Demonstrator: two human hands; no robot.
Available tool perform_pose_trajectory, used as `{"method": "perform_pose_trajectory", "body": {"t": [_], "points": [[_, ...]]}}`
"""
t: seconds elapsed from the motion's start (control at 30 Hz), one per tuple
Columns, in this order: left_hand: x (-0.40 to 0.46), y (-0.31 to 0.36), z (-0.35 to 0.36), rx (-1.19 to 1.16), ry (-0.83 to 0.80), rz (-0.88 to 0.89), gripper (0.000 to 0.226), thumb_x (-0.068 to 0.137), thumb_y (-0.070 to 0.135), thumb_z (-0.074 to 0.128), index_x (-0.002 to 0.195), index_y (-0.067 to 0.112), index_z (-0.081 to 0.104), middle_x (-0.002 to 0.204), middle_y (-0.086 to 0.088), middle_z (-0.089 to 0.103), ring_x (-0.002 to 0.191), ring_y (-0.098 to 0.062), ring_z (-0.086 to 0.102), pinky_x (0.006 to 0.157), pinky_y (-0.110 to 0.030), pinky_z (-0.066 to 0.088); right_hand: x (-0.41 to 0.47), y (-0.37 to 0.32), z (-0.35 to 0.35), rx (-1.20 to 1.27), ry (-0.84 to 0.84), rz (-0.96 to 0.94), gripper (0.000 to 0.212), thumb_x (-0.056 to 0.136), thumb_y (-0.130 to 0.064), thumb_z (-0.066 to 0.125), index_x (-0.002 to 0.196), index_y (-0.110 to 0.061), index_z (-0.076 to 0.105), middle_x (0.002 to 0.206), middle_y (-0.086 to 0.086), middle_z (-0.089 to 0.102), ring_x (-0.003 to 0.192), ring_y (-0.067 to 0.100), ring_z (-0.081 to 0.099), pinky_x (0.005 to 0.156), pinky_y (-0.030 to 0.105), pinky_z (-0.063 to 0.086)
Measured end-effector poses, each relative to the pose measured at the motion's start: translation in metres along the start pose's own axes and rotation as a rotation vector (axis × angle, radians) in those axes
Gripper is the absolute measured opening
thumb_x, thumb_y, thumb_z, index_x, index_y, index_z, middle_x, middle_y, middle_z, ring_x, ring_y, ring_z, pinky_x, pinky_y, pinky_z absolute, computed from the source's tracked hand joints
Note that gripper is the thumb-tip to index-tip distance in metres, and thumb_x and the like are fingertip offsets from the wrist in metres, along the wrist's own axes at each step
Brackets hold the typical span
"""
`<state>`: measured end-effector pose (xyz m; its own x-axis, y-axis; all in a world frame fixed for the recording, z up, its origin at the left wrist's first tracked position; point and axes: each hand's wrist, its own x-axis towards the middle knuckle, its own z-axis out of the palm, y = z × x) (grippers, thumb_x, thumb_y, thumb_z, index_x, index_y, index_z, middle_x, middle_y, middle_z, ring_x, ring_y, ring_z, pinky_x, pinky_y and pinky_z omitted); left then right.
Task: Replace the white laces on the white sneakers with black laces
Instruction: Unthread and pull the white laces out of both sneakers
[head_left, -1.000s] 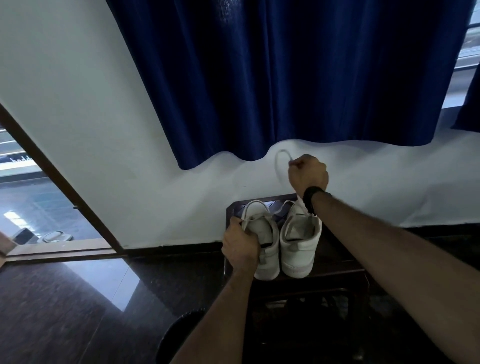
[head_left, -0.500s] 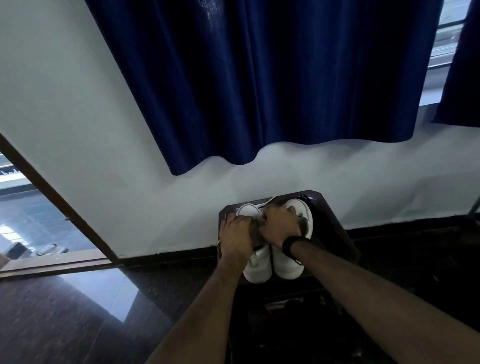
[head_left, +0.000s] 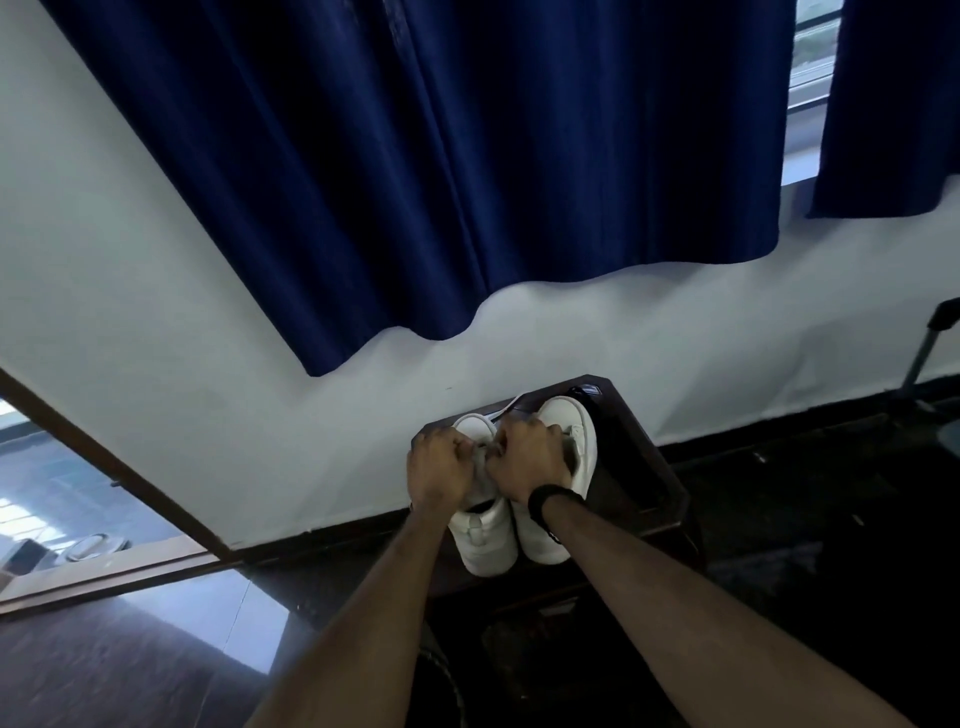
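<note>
Sneakers (head_left: 519, 499): a white low-top pair, side by side and touching, toes toward the wall, heels toward me. They sit on a small dark counter (head_left: 660, 483) set against the wall. I see smooth white uppers and heel tabs; the left shoe's opening shows a dark lining.

White lace (head_left: 511, 408): one short strand visible, running up from between the shoes toward the counter's far edge. The rest of the lacing is hidden under my hands. I see no black lace that I can be sure of.

Left hand (head_left: 441, 467): curled tight over the front of the left shoe, fingers bunched at the tongue area. I cannot tell whether it pinches lace or tongue.

Right hand (head_left: 530, 457): curled likewise, knuckles up, pressed against the left hand between the two shoes, covering the right shoe's eyelets. Its exact hold is hidden too. A black band (head_left: 550, 501) circles that wrist.

Surroundings: a white wall (head_left: 130, 312) behind the counter; a dark blue curtain (head_left: 441, 156) hanging above, its hem well clear of the shoes; a second curtain panel (head_left: 893, 104) at upper right beside a strip of window. A glossy dark floor (head_left: 130, 670) lies below, with a wood-framed doorway (head_left: 104, 467) at left and a dark stand (head_left: 930, 348) at far right. My forearms block the counter's near edge.
</note>
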<state>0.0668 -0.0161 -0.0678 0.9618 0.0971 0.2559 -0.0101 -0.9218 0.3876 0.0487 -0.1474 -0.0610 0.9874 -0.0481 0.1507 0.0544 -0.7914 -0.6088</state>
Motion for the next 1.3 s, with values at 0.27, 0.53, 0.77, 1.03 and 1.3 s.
{"method": "perform_pose_trajectory", "body": {"t": [0.27, 0.53, 0.77, 1.03, 1.3], "points": [[0.012, 0.006, -0.009, 0.18, -0.139, 0.183, 0.022, 0.079, 0.035, 0.064, 0.096, 0.029, 0.076, 0.091, -0.003, 0.072, 0.092, -0.027, 0.063, 0.079, -0.032, 0.05, -0.001, 0.001, -0.006, -0.071, -0.065, -0.005, 0.028, 0.086, -0.035, 0.047, 0.101, -0.024, 0.069, 0.106, 0.009, 0.065, 0.116, 0.027, 0.046, 0.094, 0.042, 0.029], [0.006, 0.002, 0.002, 0.434, 0.089, 0.463, 0.008, 0.07, 0.021, 0.065, 0.074, 0.019, 0.071, 0.08, 0.001, 0.058, 0.081, -0.023, 0.054, 0.069, -0.034, 0.041, 0.002, 0.003, 0.004, 0.094, -0.042, 0.091, 0.039, 0.067, -0.052, 0.032, 0.073, -0.025, 0.061, 0.092, 0.005, 0.063, 0.1, 0.029, 0.054, 0.085, 0.039, 0.037], [0.01, 0.002, 0.008, 0.464, 0.038, 0.455, 0.006, 0.069, 0.024, 0.063, 0.065, 0.02, 0.067, 0.076, 0.001, 0.061, 0.081, -0.022, 0.055, 0.07, -0.033, 0.039, 0.001, 0.002, 0.002, 0.133, -0.029, 0.1, 0.021, 0.075, -0.041, 0.046, 0.072, -0.024, 0.058, 0.089, 0.004, 0.064, 0.097, 0.027, 0.056, 0.08, 0.035, 0.031], [0.008, -0.013, -0.002, 0.178, -0.009, 0.394, 0.025, 0.077, 0.031, 0.041, 0.074, 0.017, 0.061, 0.087, 0.001, 0.056, 0.085, -0.023, 0.049, 0.073, -0.035, 0.04, -0.004, 0.001, -0.008, 0.186, -0.024, 0.094, 0.036, 0.08, -0.028, 0.057, 0.115, -0.019, 0.062, 0.112, 0.008, 0.063, 0.111, 0.025, 0.056, 0.087, 0.029, 0.038], [0.004, -0.006, 0.0, 0.04, 0.116, 0.388, 0.019, 0.081, 0.025, 0.046, 0.073, 0.015, 0.061, 0.081, 0.0, 0.061, 0.081, -0.023, 0.052, 0.07, -0.036, 0.04, -0.004, 0.0, -0.006, 0.234, -0.042, 0.144, 0.035, 0.079, -0.031, 0.059, 0.113, -0.023, 0.062, 0.109, 0.009, 0.063, 0.103, 0.026, 0.059, 0.086, 0.029, 0.043]]}}
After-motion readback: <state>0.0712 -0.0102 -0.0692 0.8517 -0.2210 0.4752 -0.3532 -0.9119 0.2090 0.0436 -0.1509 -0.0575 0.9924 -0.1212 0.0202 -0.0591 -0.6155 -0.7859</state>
